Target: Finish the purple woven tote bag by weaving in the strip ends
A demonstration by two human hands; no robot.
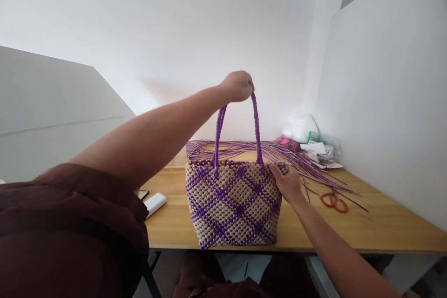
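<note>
A woven handbag (233, 205) in purple and beige diamonds stands upright at the table's front edge. My left hand (238, 86) is closed around the top of its purple braided handles (256, 125), pulling them up above the bag. At the bag's upper right corner my right hand (287, 181) grips the rim, thumb on the near side and the other fingers hidden behind it. Behind the bag, long purple and beige strips (300, 160) fan out to the right from a partly woven piece (196, 148).
Orange-handled scissors (334, 202) lie right of the bag on the wooden table (377, 223). A white oblong object (155, 204) and the edge of a phone (142, 194) lie to the left. Plastic bags (300, 126) and papers (319, 150) are piled at the back right, by the wall.
</note>
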